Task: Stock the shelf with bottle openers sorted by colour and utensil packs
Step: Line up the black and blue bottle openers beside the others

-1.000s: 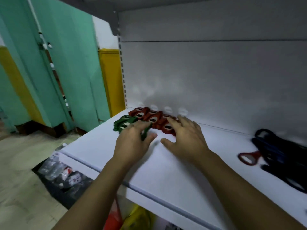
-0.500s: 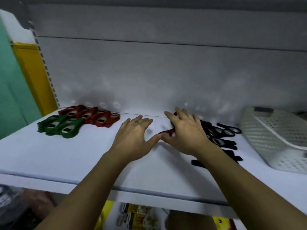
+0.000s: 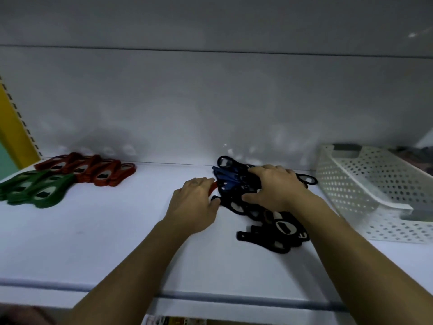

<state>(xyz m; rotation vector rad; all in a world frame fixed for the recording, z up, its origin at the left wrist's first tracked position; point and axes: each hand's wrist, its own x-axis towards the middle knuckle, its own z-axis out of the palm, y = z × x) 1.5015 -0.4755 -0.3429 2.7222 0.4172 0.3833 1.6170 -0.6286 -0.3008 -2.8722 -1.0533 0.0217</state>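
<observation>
While red plastic bottle openers (image 3: 103, 171) and green plastic bottle openers (image 3: 39, 191) lie sorted at the frame's left, a mixed blue-and-black opener pile (image 3: 269, 221) waits at centre. The right hand (image 3: 276, 186) rests spread on it. The left hand (image 3: 194, 205) touches a stray red opener (image 3: 212, 188), grip unclear.

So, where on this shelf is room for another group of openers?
Free: bare shelf between the red openers and the left hand, and the front strip near the green openers. Crowded: the dark pile under the right hand, beside the basket.
</observation>
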